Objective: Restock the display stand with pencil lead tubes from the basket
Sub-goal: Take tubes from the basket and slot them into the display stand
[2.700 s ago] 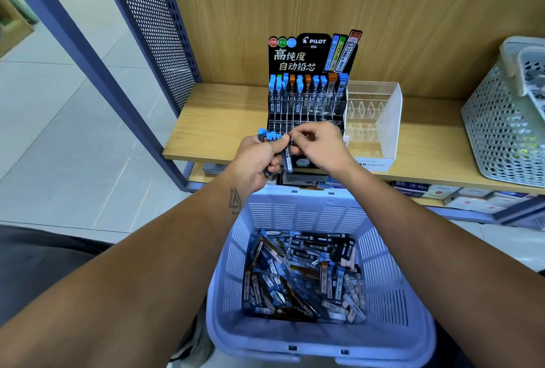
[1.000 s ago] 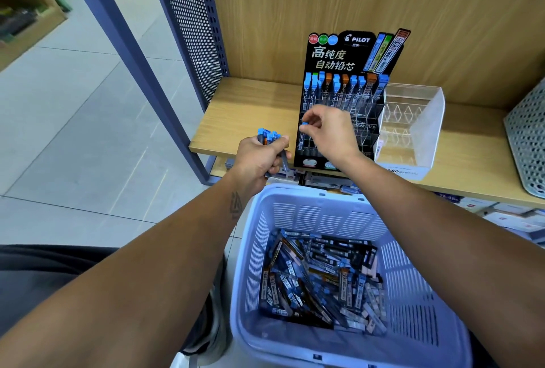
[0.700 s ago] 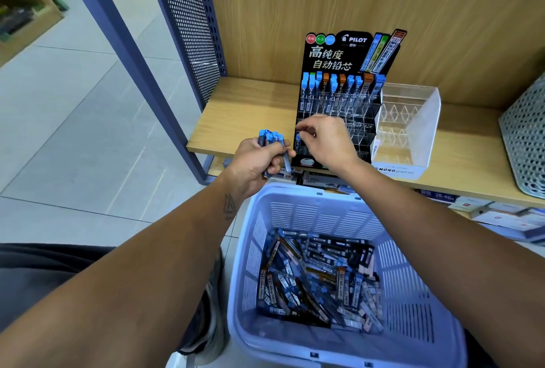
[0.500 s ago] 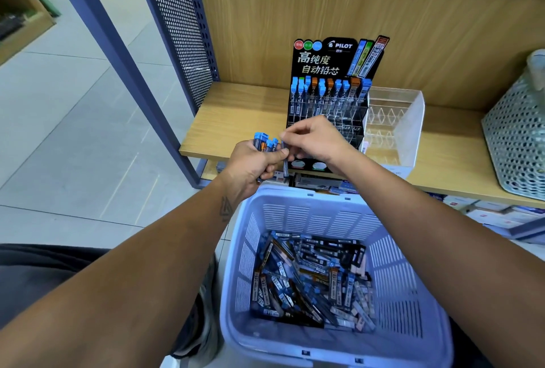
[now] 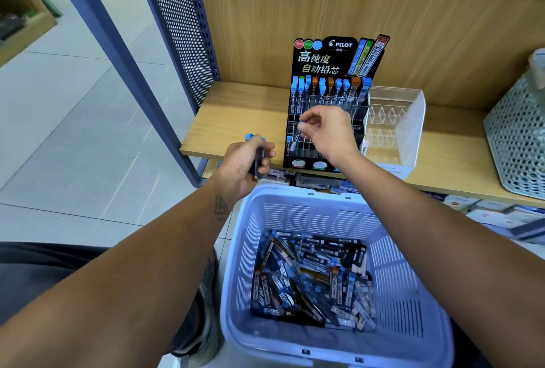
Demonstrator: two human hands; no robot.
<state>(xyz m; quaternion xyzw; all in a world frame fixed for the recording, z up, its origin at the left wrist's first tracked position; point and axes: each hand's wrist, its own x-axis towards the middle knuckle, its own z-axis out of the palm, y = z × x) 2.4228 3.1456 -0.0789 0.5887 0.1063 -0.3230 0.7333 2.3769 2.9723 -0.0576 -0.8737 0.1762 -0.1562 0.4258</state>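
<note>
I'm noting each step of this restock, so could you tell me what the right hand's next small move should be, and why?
Probably lower the blue-capped tube pinched in the right hand into an empty slot in the display stand: it hangs upright over the lower rows, and the left hand holds more.

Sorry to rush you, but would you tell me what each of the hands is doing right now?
Left hand: closed around a small bunch of lead tubes.
Right hand: fingertips pinching one blue-capped tube at the display stand.

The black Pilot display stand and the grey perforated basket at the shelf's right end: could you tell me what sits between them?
The head view shows a clear plastic organizer beside the display stand, then bare wooden shelf up to the perforated basket.
</note>
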